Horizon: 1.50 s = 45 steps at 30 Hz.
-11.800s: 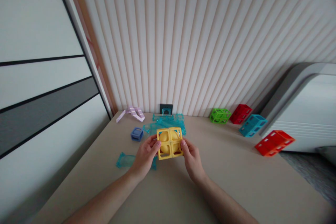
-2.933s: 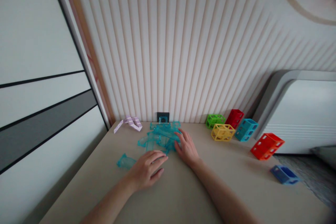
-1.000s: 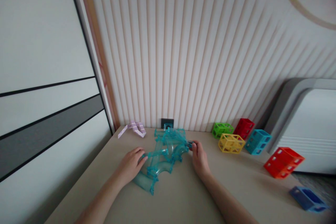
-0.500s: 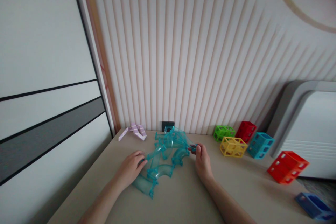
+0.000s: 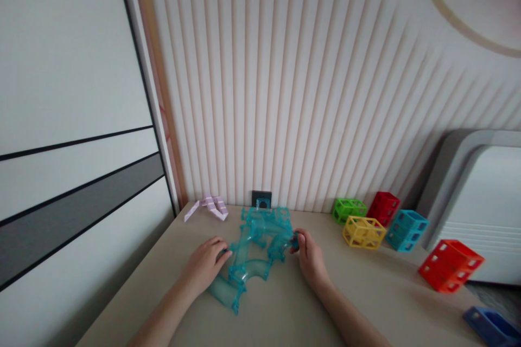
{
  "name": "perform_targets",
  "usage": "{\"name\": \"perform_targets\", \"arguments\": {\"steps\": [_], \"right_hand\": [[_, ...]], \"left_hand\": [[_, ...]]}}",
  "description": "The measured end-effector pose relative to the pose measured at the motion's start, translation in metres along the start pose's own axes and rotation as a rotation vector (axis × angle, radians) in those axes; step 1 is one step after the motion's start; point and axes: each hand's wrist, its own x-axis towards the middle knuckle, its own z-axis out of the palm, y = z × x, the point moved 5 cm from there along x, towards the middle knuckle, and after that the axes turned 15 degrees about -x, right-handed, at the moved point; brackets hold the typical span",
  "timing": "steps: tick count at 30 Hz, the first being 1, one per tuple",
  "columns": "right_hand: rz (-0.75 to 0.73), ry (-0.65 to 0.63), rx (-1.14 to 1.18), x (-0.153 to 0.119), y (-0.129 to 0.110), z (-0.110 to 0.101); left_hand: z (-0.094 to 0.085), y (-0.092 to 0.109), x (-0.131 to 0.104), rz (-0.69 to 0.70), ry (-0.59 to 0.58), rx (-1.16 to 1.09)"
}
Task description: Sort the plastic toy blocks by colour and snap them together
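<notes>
Several translucent teal track pieces (image 5: 254, 268) lie clustered on the table in the head view, some straight and some curved. My left hand (image 5: 208, 263) is at the cluster's left side, its thumb and fingers closed on the end of a teal piece. On the right side, my right hand (image 5: 310, 255) pinches the end of another teal piece (image 5: 293, 239). The fingers partly hide both held ends. Where the pieces overlap, I cannot make out which ones are joined.
Lilac folded pieces (image 5: 214, 207) lie at the back left. To the right stand lattice blocks: green (image 5: 349, 210), yellow (image 5: 363, 232), dark red (image 5: 383, 207), teal (image 5: 407, 230), orange-red (image 5: 450, 265) and blue (image 5: 491, 326). A black wall socket (image 5: 261, 195) is behind the cluster.
The teal piece at my right hand has come down from a raised, slanting position to lie lower over the cluster. My right hand has shifted slightly left and down. The camera view has moved slightly.
</notes>
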Motion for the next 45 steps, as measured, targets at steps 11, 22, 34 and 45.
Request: {"name": "perform_targets", "arguments": {"steps": [11,22,34,45], "right_hand": [[0.052,0.11,0.108,0.004,0.013,-0.004],[0.112,0.148,0.256,0.008,0.019,-0.006],[0.113,0.117,0.283,0.008,0.024,-0.003],[0.123,0.112,0.306,0.008,0.023,-0.003]], "left_hand": [[-0.004,-0.002,0.0,-0.002,0.043,-0.049],[-0.065,-0.028,-0.021,-0.182,-0.262,-0.258],[-0.059,-0.018,-0.029,-0.235,-0.451,-0.197],[-0.057,0.008,-0.039,-0.29,-0.639,-0.802]]}}
